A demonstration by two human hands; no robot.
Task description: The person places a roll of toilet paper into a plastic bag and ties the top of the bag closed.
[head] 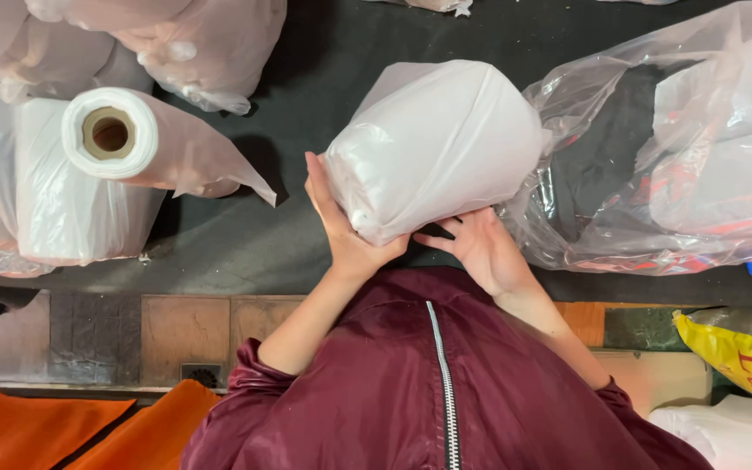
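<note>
Both hands hold a white bundle wrapped in thin plastic point(435, 144) near the front edge of the dark tabletop point(306, 52). The left hand point(345, 231) grips its lower left side, fingers pressed flat against it. The right hand point(480, 248) supports it from below, fingers spread. A roll of plastic bags point(119, 139) lies toward the left edge, and a clear bag point(654, 174) toward the right.

Dark table point(324, 52) free between film roll point(110, 135) and wrapped bundle point(437, 144); big bag point(681, 174) blocks right.
</note>
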